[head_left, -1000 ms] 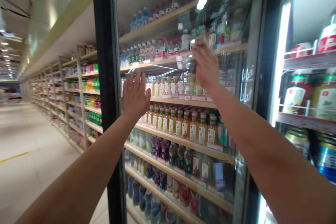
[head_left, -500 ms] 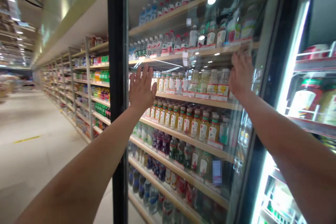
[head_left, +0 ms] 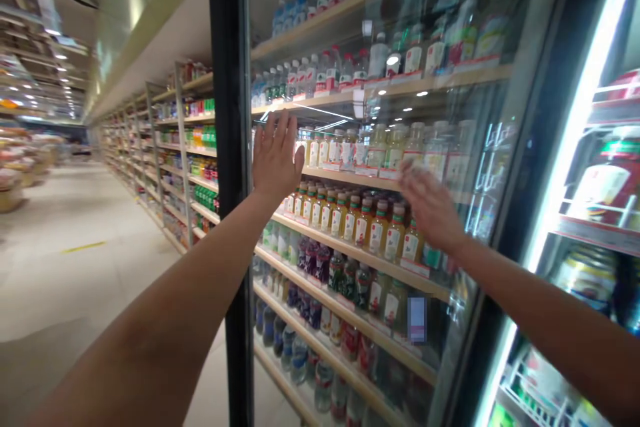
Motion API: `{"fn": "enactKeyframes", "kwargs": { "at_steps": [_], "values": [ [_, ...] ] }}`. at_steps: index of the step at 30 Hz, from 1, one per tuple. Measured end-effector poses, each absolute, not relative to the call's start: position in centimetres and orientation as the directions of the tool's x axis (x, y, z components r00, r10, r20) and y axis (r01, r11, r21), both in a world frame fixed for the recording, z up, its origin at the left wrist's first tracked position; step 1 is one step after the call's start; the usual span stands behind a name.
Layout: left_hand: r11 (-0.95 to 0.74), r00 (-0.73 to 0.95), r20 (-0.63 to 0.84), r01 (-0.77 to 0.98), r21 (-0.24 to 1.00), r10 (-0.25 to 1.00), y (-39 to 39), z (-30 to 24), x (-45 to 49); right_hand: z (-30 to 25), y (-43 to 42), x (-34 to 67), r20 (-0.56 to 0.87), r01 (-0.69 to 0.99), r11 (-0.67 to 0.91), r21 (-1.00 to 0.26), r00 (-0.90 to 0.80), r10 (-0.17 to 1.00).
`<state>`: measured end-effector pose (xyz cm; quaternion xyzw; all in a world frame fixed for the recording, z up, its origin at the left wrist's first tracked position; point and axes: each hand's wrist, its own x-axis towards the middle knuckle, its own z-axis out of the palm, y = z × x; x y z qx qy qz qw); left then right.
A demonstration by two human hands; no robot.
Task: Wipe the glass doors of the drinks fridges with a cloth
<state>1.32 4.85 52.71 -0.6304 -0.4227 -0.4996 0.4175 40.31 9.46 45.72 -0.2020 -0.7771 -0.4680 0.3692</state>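
A black-framed glass cooler door (head_left: pixel 230 113) stands swung open before me. My left hand (head_left: pixel 277 160) lies flat against the glass near the door's left frame, fingers stretched upward and thumb out to the side. Over the right half of the pane is my right hand (head_left: pixel 434 208), at or close to the glass and angled up and left. Motion smears its fingers, so whether they hold anything is unclear. Through the pane show shelves with rows of bottles, among them amber drinks with white labels (head_left: pixel 377 230).
To the right, the lit cooler interior holds bottles on wire-fronted shelves (head_left: pixel 595 233). A long row of stocked store shelves (head_left: pixel 180 140) recedes at the left beside a pale floor (head_left: pixel 100 293) with a yellow strip (head_left: pixel 84 247). Piled goods (head_left: pixel 20 160) stand further left.
My right hand has moved down and left across the glass. My left hand stays in place on the pane. The view has shifted slightly.
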Motion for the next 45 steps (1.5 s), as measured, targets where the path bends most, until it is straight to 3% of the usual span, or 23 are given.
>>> {"fn": "enactKeyframes", "kwargs": {
  "at_steps": [3, 5, 7, 10, 13, 15, 17, 19, 21, 23, 24, 26, 29, 30, 32, 34, 36, 38, 42, 44, 45],
  "values": [
    [-0.288, 0.145, 0.983, 0.951, -0.108, 0.111, 4.7, 52.6, 1.4, 42.6, 8.3, 40.4, 0.608, 0.495, 0.543, 0.678, -0.793, -0.037],
    [-0.279, 0.145, 0.984, 0.954, -0.111, 0.106, 4.6, 52.6, 1.5, 44.7, 8.6, 42.2, 0.74, 0.608, 0.545, 0.577, -0.671, -0.034],
    [-0.277, 0.144, 0.984, 0.955, -0.111, 0.102, 4.7, 52.6, 1.5, 48.3, 9.4, 43.8, 0.897, 0.751, 0.507, 0.422, -0.426, -0.115],
    [-0.267, 0.14, 0.985, 0.957, -0.109, 0.099, 4.8, 52.5, 1.4, 50.5, 10.3, 43.1, 0.939, 0.808, 0.478, 0.344, -0.282, -0.199],
    [-0.232, 0.154, 0.983, 0.965, -0.127, 0.102, 5.1, 52.5, 1.2, 47.1, 9.8, 39.4, 0.862, 0.721, 0.485, 0.496, -0.474, -0.178],
    [-0.215, 0.164, 0.981, 0.967, -0.139, 0.102, 5.1, 52.5, 1.2, 44.9, 9.0, 37.2, 0.692, 0.551, 0.531, 0.644, -0.715, -0.097],
    [-0.218, 0.16, 0.982, 0.967, -0.136, 0.097, 5.1, 52.5, 1.2, 45.2, 8.5, 36.5, 0.621, 0.504, 0.542, 0.673, -0.782, -0.044],
    [-0.235, 0.155, 0.984, 0.963, -0.13, 0.092, 5.0, 52.4, 1.3, 47.9, 8.5, 36.9, 0.755, 0.658, 0.493, 0.569, -0.655, 0.003],
    [-0.252, 0.148, 0.985, 0.96, -0.122, 0.09, 5.0, 52.4, 1.3, 50.9, 8.8, 37.2, 0.916, 0.829, 0.425, 0.364, -0.4, -0.003],
    [-0.264, 0.143, 0.985, 0.958, -0.114, 0.094, 4.9, 52.4, 1.3, 51.7, 9.2, 36.5, 0.963, 0.879, 0.402, 0.258, -0.266, -0.037],
    [-0.269, 0.141, 0.985, 0.957, -0.11, 0.098, 4.9, 52.4, 1.3, 51.0, 9.3, 35.6, 0.956, 0.867, 0.411, 0.283, -0.289, -0.048],
    [-0.274, 0.142, 0.984, 0.956, -0.108, 0.106, 5.0, 52.4, 1.2, 48.1, 9.2, 33.4, 0.867, 0.756, 0.463, 0.462, -0.496, -0.054],
    [-0.278, 0.147, 0.982, 0.954, -0.11, 0.115, 5.1, 52.4, 1.2, 44.6, 8.6, 31.0, 0.582, 0.451, 0.558, 0.696, -0.81, -0.072],
    [-0.281, 0.146, 0.982, 0.954, -0.108, 0.119, 5.1, 52.4, 1.2, 44.7, 8.4, 30.8, 0.548, 0.417, 0.571, 0.707, -0.833, -0.07],
    [-0.292, 0.139, 0.983, 0.951, -0.098, 0.123, 5.1, 52.5, 1.2, 47.0, 8.4, 31.1, 0.643, 0.516, 0.561, 0.647, -0.765, -0.038],
    [-0.299, 0.132, 0.984, 0.95, -0.091, 0.121, 5.0, 52.5, 1.3, 50.1, 8.6, 31.5, 0.835, 0.713, 0.513, 0.479, -0.551, -0.013],
    [-0.303, 0.127, 0.985, 0.949, -0.085, 0.119, 5.0, 52.5, 1.3, 51.5, 8.9, 31.1, 0.926, 0.801, 0.487, 0.347, -0.375, -0.044],
    [-0.31, 0.125, 0.985, 0.947, -0.083, 0.119, 5.0, 52.5, 1.4, 50.1, 8.9, 29.6, 0.905, 0.766, 0.499, 0.404, -0.414, -0.097],
    [-0.305, 0.131, 0.987, 0.947, -0.097, 0.092, 4.9, 52.3, 1.2, 44.6, 8.1, 26.2, 0.593, 0.432, 0.55, 0.714, -0.791, -0.148],
    [-0.3, 0.131, 0.989, 0.948, -0.104, 0.071, 4.9, 52.2, 1.1, 45.2, 7.9, 25.8, 0.502, 0.351, 0.569, 0.743, -0.855, -0.129],
    [-0.307, 0.131, 0.99, 0.946, -0.107, 0.058, 4.9, 52.2, 1.0, 46.6, 8.0, 26.0, 0.527, 0.381, 0.575, 0.724, -0.844, -0.104]
  ]
}}
